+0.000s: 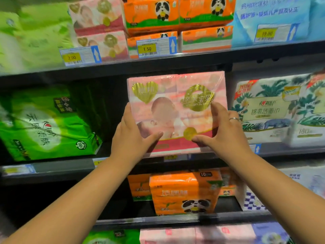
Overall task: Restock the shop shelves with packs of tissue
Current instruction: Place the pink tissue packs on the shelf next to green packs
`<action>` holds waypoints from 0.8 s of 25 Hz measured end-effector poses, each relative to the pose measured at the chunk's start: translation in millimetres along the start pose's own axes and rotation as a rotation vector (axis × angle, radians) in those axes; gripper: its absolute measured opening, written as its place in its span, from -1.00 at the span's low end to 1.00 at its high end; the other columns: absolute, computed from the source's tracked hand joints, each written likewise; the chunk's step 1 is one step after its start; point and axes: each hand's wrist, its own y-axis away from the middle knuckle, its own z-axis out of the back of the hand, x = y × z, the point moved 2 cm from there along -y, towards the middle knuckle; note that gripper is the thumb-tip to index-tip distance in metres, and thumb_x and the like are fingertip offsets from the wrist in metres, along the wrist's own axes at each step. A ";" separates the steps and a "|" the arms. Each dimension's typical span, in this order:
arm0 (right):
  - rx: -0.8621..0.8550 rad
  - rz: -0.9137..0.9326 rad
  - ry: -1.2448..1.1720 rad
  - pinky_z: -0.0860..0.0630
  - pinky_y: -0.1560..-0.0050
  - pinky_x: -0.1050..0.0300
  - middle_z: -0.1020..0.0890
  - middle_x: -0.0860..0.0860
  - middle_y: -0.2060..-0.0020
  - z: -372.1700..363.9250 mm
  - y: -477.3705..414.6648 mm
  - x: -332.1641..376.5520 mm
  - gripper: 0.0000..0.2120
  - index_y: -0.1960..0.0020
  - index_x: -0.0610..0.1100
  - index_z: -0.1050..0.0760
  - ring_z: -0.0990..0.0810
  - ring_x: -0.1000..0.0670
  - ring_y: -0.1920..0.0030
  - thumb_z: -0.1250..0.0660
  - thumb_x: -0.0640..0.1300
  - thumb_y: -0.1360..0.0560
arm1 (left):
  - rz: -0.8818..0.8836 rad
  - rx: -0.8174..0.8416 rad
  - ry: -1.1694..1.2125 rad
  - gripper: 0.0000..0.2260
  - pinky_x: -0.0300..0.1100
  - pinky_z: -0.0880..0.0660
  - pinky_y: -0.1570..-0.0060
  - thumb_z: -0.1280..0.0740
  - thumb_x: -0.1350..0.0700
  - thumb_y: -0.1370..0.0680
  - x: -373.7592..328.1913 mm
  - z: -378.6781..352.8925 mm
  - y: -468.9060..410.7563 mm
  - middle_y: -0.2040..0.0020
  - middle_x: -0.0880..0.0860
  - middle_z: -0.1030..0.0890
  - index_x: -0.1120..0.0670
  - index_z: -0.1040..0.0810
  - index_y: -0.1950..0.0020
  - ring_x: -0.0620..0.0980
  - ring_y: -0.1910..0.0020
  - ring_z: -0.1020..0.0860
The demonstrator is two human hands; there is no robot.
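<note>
A pink tissue pack (pixel 175 95) with gold heart and lip emblems stands upright in the middle shelf (pixel 61 167), its bottom edge at the shelf front. My left hand (pixel 130 136) grips its left side, thumb laid across the lower front. My right hand (pixel 223 131), wearing a ring, holds its right side, thumb on the front by a gold seal. The same pink packs (pixel 98 16) are stacked on the upper shelf.
Green packs (pixel 44 124) sit left of the pink pack with a dark gap between. White leaf-print packs (pixel 274 110) stand to the right. Orange panda packs (pixel 182 192) fill the shelf below and more (pixel 151 14) sit above. Price tags (pixel 149 48) line the shelf rails.
</note>
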 end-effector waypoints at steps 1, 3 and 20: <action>-0.004 0.003 0.007 -0.46 -0.20 -0.06 -0.33 -0.13 -0.29 -5.3 -5.9 -1.7 -0.01 -0.46 0.16 -0.07 -0.41 -0.18 -0.26 -0.57 0.21 -0.21 | 0.010 -0.003 -0.001 0.02 0.03 -0.46 -0.24 -0.51 -0.25 -0.28 2.2 -5.5 -3.8 -0.44 0.05 -0.35 -0.01 0.01 -0.53 0.08 -0.36 -0.39; -0.016 0.003 0.028 -0.47 -0.18 -0.06 -0.32 -0.15 -0.31 -17.6 -17.0 -4.0 -0.01 -0.46 0.15 -0.06 -0.41 -0.20 -0.26 -0.57 0.19 -0.22 | 0.028 0.006 0.005 0.02 -0.03 -0.44 -0.23 -0.53 -0.21 -0.29 10.1 -17.3 -12.8 -0.43 0.05 -0.35 -0.01 0.04 -0.53 0.07 -0.36 -0.39; -0.043 -0.096 0.498 -0.49 -0.02 -0.15 -0.31 -0.30 -0.26 -90.7 -64.2 -53.0 -0.02 -0.42 -0.07 -0.07 -0.45 -0.31 -0.10 -0.49 0.31 -0.23 | 0.059 0.129 0.037 -0.15 0.10 -0.50 -0.09 -0.59 0.01 -0.31 58.1 -112.8 -61.6 -0.21 0.20 -0.42 0.23 -0.12 -0.36 0.21 -0.18 -0.48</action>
